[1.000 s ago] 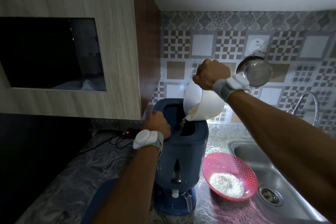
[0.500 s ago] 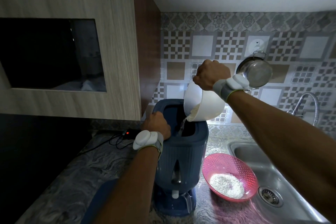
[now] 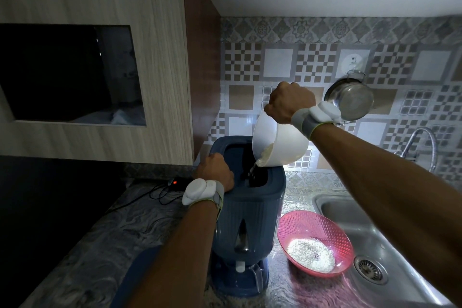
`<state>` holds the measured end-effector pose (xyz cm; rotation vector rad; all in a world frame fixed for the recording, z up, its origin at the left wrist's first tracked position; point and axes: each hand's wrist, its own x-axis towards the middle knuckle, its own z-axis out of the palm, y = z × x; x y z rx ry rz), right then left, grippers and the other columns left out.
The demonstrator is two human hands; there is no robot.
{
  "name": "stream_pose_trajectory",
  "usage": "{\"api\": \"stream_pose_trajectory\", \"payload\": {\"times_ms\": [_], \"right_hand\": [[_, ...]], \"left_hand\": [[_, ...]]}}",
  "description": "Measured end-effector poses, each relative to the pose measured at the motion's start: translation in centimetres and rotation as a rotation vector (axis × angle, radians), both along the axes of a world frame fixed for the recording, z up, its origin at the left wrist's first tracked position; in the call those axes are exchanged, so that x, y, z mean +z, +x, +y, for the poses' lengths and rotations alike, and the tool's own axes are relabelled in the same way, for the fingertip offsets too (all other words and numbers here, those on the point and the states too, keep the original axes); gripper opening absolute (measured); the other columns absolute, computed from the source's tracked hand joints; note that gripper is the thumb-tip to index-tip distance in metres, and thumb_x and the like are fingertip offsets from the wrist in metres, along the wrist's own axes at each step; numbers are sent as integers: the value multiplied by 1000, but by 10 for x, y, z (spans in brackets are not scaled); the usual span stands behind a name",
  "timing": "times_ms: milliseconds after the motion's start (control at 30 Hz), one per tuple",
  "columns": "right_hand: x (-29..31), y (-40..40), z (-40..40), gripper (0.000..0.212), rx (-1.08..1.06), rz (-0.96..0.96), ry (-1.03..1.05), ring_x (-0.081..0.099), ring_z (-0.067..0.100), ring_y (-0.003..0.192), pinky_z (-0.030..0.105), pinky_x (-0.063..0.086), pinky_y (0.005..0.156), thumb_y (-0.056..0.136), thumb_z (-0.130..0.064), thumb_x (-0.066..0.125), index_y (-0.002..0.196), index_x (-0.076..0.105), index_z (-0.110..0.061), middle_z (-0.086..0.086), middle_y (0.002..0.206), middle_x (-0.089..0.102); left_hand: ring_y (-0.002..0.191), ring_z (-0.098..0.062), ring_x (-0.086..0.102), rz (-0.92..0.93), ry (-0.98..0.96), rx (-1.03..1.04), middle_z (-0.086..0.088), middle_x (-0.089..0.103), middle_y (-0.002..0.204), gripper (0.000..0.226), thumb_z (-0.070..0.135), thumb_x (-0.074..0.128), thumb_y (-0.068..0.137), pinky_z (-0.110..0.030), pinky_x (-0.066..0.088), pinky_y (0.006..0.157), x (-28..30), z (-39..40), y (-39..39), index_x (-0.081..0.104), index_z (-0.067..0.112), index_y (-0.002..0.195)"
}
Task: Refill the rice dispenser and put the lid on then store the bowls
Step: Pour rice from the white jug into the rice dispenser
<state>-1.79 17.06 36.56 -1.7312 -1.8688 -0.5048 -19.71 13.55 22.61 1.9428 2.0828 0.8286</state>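
A dark blue rice dispenser (image 3: pixel 250 210) stands on the counter with its top open. My left hand (image 3: pixel 215 171) grips the left rim of the opening. My right hand (image 3: pixel 287 104) holds a white bowl (image 3: pixel 282 142) tilted steeply over the opening, and a thin stream of rice (image 3: pixel 253 170) falls from its lip into the dispenser. A pink bowl (image 3: pixel 312 230) with a heap of rice sits on the counter just right of the dispenser. A blue lid (image 3: pixel 140 265) lies at the counter's front, partly hidden by my left forearm.
A steel sink (image 3: pixel 390 237) with a drain and a curved tap (image 3: pixel 422 142) lies to the right. A steel pot (image 3: pixel 350 100) hangs on the tiled wall. A wooden cabinet (image 3: pixel 160 57) overhangs the left. Black cables and a device with a red light (image 3: pixel 175 182) lie behind my left wrist.
The white bowl stays tilted and rice keeps streaming into the dispenser; the rice left in the bowl has shrunk slightly. Both hands hold their places.
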Motion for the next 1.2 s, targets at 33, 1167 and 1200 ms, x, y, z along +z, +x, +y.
{"api": "stream_pose_trajectory", "payload": {"times_ms": [33,1167,1200], "right_hand": [[0,0,0,35,1,0,-4,65,25,72,39,59,76,89,-40,60,107,72,-12,6,91,70],[-6,2,20,31,-4,-13,45,62,22,62,35,58,68,82,-44,64,96,72,-17,0,76,65],[-7,2,21,31,-4,-14,46,62,21,62,35,58,69,82,-44,64,96,72,-17,0,77,65]], "left_hand": [[94,-29,66,1,-1,0,-14,66,104,19,15,60,85,-35,54,75,0,0,0,60,1,98],[94,-30,65,-1,-6,3,-14,65,105,22,15,60,84,-34,53,75,0,0,0,58,3,102],[95,-30,65,-1,-8,2,-14,65,106,23,15,60,84,-34,53,75,1,-1,0,58,2,103]]}}
